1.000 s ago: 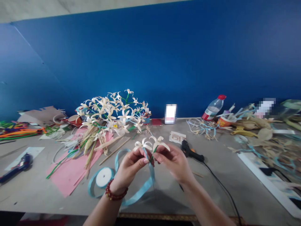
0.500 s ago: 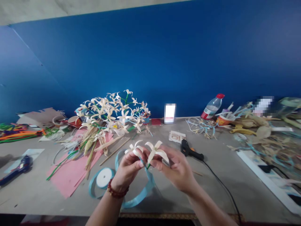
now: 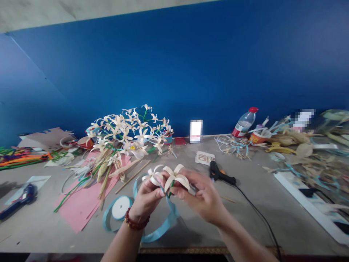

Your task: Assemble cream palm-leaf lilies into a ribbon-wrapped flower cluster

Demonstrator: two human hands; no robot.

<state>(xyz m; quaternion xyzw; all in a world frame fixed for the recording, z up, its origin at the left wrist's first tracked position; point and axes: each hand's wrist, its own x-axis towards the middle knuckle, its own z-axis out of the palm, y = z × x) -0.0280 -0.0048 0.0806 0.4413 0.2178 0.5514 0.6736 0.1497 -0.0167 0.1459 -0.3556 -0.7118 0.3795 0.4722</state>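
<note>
My left hand [image 3: 145,199], with a red bead bracelet on the wrist, pinches the stem under a small cream paper flower [image 3: 154,175]. My right hand [image 3: 200,194] pinches the green stem of a second cream flower [image 3: 175,176] right beside it. The two flowers touch above my fingertips. A light blue ribbon [image 3: 166,222] runs from between my hands down in a loop to a white ribbon spool [image 3: 120,207] lying on the table to the left.
A big bunch of cream flowers on green stems [image 3: 128,133] lies behind on pink paper [image 3: 79,203]. A black glue gun [image 3: 220,175] with its cord lies right of my hands. A plastic bottle [image 3: 244,123], straw scraps, coloured pipe cleaners [image 3: 21,158] and a blue wall surround.
Both hands have drifted slightly left and down with the flowers. The two flowers have come closer together and now touch.
</note>
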